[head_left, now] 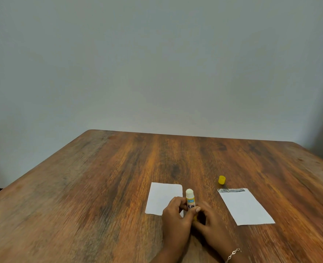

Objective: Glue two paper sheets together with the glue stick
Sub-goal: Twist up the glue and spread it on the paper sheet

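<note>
An uncapped glue stick (190, 199) stands upright between my two hands, its white glue tip showing at the top. My left hand (176, 219) wraps the barrel from the left, and my right hand (211, 224) grips its yellow base from the right. A white paper sheet (162, 199) lies flat just left of the stick, partly under my left hand. A second white sheet (245, 206), with a dark printed strip along its far edge, lies to the right. The yellow cap (222, 180) rests on the table beyond the stick.
Everything sits near the front right of a brown wooden table (100, 186). A plain grey wall rises behind the table's far edge. A bracelet (232, 254) circles my right wrist.
</note>
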Demonstrator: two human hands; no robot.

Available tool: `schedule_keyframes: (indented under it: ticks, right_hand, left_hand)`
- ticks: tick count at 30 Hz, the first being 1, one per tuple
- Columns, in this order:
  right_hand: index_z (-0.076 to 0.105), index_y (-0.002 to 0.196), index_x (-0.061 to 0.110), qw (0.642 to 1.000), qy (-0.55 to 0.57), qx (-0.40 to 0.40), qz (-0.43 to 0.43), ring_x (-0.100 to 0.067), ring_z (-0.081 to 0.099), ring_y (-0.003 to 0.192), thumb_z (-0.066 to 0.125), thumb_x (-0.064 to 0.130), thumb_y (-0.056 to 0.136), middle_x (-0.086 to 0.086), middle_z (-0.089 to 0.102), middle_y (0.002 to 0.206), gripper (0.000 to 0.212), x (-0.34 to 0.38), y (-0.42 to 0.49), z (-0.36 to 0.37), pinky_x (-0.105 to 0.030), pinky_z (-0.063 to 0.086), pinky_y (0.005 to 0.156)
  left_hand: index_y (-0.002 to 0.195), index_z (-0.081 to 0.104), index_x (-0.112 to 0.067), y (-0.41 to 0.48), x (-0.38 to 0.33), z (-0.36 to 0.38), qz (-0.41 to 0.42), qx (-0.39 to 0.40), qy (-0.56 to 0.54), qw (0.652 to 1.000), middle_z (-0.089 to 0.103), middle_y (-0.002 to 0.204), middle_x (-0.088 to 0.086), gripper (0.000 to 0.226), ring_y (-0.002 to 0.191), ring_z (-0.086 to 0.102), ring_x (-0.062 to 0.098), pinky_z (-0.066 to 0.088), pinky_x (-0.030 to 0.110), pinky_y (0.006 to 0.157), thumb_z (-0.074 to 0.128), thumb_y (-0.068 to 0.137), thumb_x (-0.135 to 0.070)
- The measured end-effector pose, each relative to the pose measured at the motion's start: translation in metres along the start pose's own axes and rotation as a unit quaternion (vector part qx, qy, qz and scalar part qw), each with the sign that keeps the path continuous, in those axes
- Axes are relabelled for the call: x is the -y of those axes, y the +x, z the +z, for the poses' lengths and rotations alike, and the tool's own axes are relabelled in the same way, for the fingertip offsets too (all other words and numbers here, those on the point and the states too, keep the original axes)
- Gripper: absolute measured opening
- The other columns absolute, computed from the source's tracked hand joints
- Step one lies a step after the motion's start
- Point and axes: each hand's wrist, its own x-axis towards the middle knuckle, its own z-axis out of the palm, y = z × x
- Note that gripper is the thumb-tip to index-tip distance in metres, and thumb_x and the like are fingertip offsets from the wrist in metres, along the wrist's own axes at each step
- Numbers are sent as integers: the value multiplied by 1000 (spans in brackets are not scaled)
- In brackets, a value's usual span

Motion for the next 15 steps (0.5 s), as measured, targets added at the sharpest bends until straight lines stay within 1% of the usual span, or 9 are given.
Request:
schedule_keyframes:
  ticks: [3,5,6,8,9,11,13,15]
  right_hand:
    - [61,95,39,1000,23,13,12,-4,56,90,64,4,79,1,65,90,39,-2,-1,-4,-12,44,75]
    - [67,95,30,995,89,28,26,-8,63,92,63,3,79,-1,72,94,32,-1,-2,-7,-17,49,78]
    - [68,97,23,990,128,36,36,-8,64,94,61,0,80,2,74,98,30,0,-2,-9,-15,49,78]
    - [66,105,13,985,158,45,47,-6,64,100,57,-2,84,5,73,102,28,1,-3,-9,-11,48,78]
    - [64,108,14,987,144,45,45,-4,63,101,56,-1,85,4,72,104,29,0,-3,-8,-10,47,79]
    - [61,106,25,995,89,38,25,0,59,100,59,4,84,6,66,107,30,-1,-3,-5,-8,45,80]
    - [59,96,34,999,31,10,5,-1,55,90,64,9,81,1,60,96,30,-2,-2,-2,-11,45,74]
    - [57,86,39,1000,5,-22,4,-2,53,81,64,4,78,0,56,84,36,-4,0,0,-12,43,68]
  left_hand:
    - [74,57,-35,-1,-2,-1,2,2,-5,1000,67,77,-6,25,78,62,9,54,22,74,74,75,-17]
    - [75,57,-35,-2,-3,-1,5,4,-4,1000,67,79,-4,25,78,63,11,54,24,75,73,76,-16]
    - [75,57,-35,-2,-3,0,6,5,-4,1000,67,79,-3,25,78,63,11,55,25,75,73,76,-16]
    - [74,59,-36,-1,0,0,0,5,-9,1000,68,78,-5,24,79,63,10,56,28,74,74,74,-17]
    - [73,60,-35,0,1,-1,-2,0,-14,1000,68,76,-7,21,78,63,10,56,30,73,74,73,-20]
    - [73,63,-30,1,3,-1,-8,-10,-24,1000,68,74,-7,11,74,64,11,57,34,71,73,68,-30]
    - [74,64,-26,1,5,0,-9,-11,-34,999,67,74,-7,17,71,64,12,57,36,69,70,64,-38]
    - [74,64,-25,0,4,0,-7,-7,-35,999,67,74,-8,24,71,64,12,56,37,70,68,61,-45]
